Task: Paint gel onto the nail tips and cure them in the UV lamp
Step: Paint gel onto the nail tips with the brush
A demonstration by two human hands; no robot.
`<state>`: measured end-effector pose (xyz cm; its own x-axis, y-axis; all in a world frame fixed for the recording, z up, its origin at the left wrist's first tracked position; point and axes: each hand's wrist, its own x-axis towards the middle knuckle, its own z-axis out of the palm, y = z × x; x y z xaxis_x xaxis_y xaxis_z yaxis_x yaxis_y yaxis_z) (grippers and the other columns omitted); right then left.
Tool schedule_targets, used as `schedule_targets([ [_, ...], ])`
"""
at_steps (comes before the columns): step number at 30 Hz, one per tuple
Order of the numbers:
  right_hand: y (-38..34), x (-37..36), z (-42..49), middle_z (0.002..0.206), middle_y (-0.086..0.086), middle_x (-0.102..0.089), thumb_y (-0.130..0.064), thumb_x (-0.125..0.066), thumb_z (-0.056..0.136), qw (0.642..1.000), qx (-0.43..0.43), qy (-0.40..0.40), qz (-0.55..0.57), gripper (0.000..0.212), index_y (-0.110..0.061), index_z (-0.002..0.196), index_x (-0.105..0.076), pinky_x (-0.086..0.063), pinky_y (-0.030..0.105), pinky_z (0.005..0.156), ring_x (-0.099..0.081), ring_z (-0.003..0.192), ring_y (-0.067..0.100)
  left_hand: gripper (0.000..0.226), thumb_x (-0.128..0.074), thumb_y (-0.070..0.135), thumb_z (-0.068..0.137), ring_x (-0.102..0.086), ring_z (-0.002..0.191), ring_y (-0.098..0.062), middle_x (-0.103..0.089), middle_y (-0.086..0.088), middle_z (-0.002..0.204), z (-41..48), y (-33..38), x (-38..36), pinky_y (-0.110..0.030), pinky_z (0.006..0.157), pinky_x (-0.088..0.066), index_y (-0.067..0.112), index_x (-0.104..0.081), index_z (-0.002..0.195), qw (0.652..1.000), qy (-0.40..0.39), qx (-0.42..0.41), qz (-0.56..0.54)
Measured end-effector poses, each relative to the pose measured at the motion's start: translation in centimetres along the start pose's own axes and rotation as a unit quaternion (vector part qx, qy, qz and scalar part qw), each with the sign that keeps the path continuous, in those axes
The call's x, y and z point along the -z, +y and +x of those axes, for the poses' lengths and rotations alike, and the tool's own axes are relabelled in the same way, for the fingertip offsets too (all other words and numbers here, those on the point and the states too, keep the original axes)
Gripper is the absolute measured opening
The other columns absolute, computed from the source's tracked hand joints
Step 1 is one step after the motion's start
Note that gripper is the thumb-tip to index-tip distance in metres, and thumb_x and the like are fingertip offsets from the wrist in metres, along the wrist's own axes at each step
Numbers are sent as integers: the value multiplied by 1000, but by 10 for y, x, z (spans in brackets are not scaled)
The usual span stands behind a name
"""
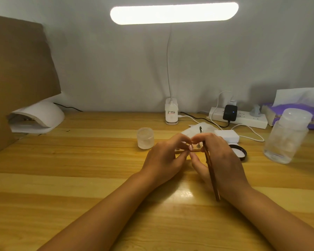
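Note:
My left hand (164,157) and my right hand (219,158) meet at the middle of the wooden table (80,178). Between their fingertips sits a small pinkish nail tip (190,147), pinched by my left fingers on a wooden holder strip (195,150) that is mostly hidden. My right hand grips a long brown brush (211,171), its handle running back toward me and its dark tip (200,129) pointing away. A frosted open gel jar (145,138) stands just left of the hands. The white UV lamp (38,116) sits at the far left.
A black jar lid (239,151) lies right of my right hand, beside a white box (227,135) and tissue. A clear plastic bottle (286,138), a power strip (243,117), a tissue pack (297,113) and the desk lamp base (171,113) line the back. Brown cardboard (16,69) stands at left.

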<state>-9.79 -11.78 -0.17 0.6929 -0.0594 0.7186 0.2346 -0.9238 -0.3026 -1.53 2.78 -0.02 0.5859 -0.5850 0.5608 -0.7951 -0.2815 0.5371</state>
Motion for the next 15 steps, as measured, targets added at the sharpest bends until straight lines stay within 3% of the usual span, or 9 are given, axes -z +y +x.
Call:
schedule_targets([
  [4,1,0,-1,104,-5,-63,-24,-73,83,1000,0,-16,1,39,-23,115,-52,-57,35,69,-60,91,12,36,-68,19,90,-58,64,-2,-74,9,106,0,3,0,-24,61,-48,24,-52,121,1000,1,19,4],
  [9,2,0,0,98,-6,-62,-23,-73,83,1000,3,-7,7,34,-22,110,-53,-57,33,65,-58,84,10,37,-68,18,90,-62,70,-4,-73,7,109,-1,7,1,-24,62,-50,24,-50,122,1000,-11,6,16],
  [15,2,0,0,94,-4,-61,-22,-74,82,1000,9,2,9,33,-24,108,-52,-56,33,62,-56,81,10,40,-67,19,90,-50,59,-1,-72,8,110,-2,8,0,-22,59,-47,24,-49,125,999,-7,-8,45],
])
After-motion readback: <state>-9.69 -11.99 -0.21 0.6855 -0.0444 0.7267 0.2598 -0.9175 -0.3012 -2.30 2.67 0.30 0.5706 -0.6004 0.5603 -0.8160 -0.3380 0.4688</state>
